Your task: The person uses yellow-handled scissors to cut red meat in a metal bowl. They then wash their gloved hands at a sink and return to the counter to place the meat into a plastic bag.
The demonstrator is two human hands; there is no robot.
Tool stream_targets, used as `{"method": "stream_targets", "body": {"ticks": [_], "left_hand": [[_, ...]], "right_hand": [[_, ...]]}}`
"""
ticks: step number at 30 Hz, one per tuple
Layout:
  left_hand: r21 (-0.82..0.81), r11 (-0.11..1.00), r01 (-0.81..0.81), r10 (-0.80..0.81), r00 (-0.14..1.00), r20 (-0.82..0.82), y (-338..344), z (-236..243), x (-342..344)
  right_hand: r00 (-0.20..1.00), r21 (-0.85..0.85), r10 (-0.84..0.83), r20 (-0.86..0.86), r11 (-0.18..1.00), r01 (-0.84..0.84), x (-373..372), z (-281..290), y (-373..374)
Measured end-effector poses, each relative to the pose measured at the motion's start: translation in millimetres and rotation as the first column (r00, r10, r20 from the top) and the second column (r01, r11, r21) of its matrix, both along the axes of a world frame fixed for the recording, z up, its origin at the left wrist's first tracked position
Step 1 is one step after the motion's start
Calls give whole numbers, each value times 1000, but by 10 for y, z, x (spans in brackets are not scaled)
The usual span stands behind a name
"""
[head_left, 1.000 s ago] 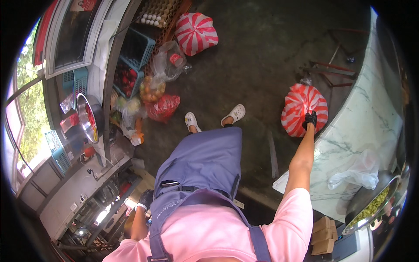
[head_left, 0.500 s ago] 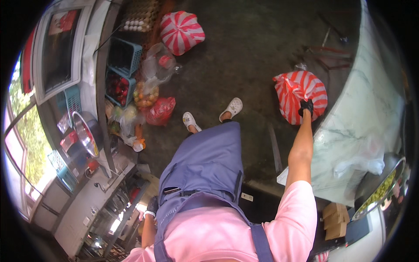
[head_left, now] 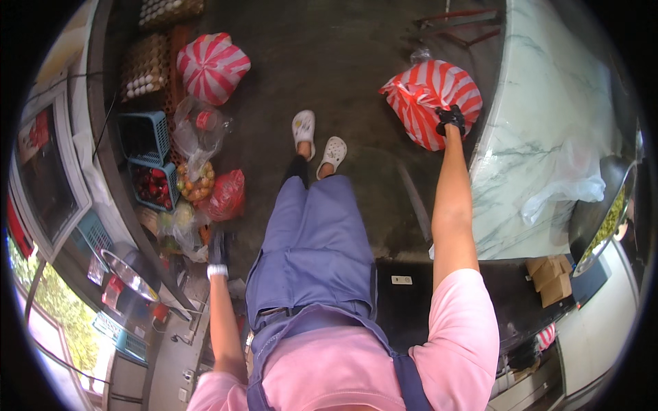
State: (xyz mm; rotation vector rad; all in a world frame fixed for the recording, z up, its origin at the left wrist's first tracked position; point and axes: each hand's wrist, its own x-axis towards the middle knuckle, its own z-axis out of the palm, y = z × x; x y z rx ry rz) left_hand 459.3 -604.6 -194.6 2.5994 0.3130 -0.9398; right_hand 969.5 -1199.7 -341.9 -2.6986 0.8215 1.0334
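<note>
In a black glove, my right hand [head_left: 451, 121] is closed on the gathered top of a full red-and-white striped plastic bag [head_left: 432, 96]. The bag bulges beside the marble-patterned counter, and its contents are hidden. My right arm stretches out straight to it. My left hand [head_left: 217, 250], also in a dark glove with a white band at the wrist, hangs out to my left with its fingers stretched and nothing visible in it. It is nearest to the bagged produce on the left, in front of a red plastic bag [head_left: 227, 196].
Along the left stand egg trays [head_left: 145, 68], a second striped bag [head_left: 213, 68], blue crates [head_left: 152, 185] and a bag of round produce [head_left: 195, 181]. A marble-patterned counter [head_left: 528, 137] with a clear plastic bag [head_left: 565, 192] runs along the right. A metal frame [head_left: 459, 27] stands beyond.
My left hand has swung forward from beside my hip. My feet have stepped and my view has turned. My right hand keeps its hold on the striped bag.
</note>
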Motion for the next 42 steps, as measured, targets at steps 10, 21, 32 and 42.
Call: {"method": "stream_targets", "body": {"ticks": [10, 21, 32, 42], "left_hand": [[-363, 94, -927, 292, 374, -880, -2824, -2216, 4569], [-498, 566, -657, 293, 724, -624, -4379, -3748, 4952], [-703, 433, -564, 493, 801, -339, -4345, -3614, 4281], [-344, -191, -919, 504, 209, -838, -4258, -2845, 4276]], "right_hand": [[993, -144, -109, -46, 984, 101, -73, 155, 299], [969, -44, -242, -50, 970, 240, -44, 85, 316], [967, -115, -248, -51, 964, 241, -7, -566, 594], [988, -137, 142, 68, 982, -132, -410, -1226, 258]]}}
